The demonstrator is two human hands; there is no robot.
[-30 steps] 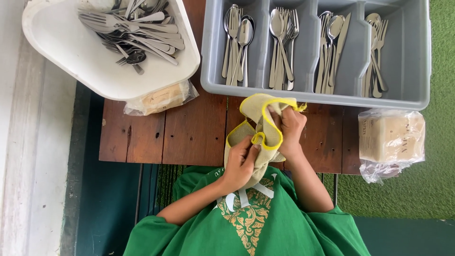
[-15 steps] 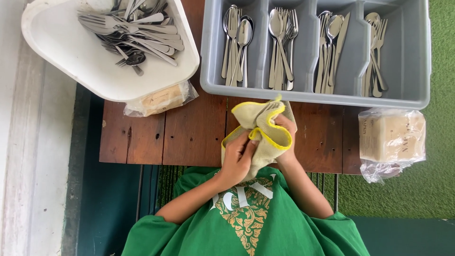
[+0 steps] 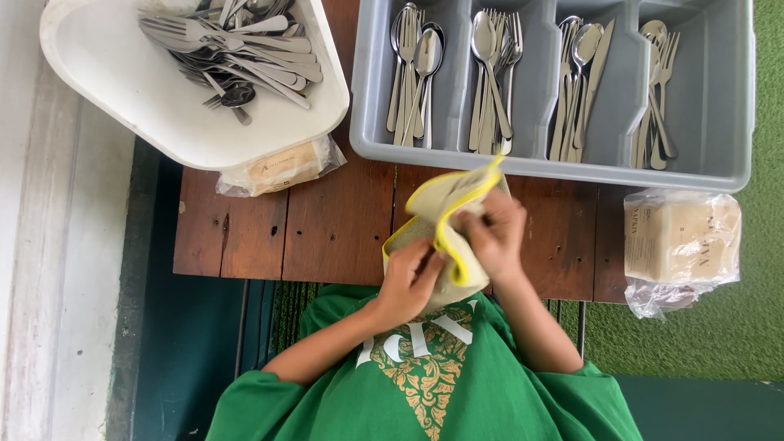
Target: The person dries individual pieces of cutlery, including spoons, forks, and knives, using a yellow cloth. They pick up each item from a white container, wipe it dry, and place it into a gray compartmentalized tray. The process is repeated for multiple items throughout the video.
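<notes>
A yellow-edged cloth (image 3: 441, 224) sits at the centre of the frame, bunched between both hands over the wooden table (image 3: 327, 229). The left hand (image 3: 408, 282) has its fingers closed on the cloth's lower part; the right hand (image 3: 494, 237) grips its upper fold. Just above lies a grey tray (image 3: 735, 106) of sorted cutlery. Upper left, a white tub (image 3: 122, 90) holds loose cutlery. A wrapped napkin pack (image 3: 682, 241) lies at right.

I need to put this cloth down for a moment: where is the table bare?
Bare wood shows on the table between the white tub, the wrapped packet and the left hand. A narrower strip lies between the right hand and the napkin pack. The grey cutlery tray crowds the far edge.
</notes>
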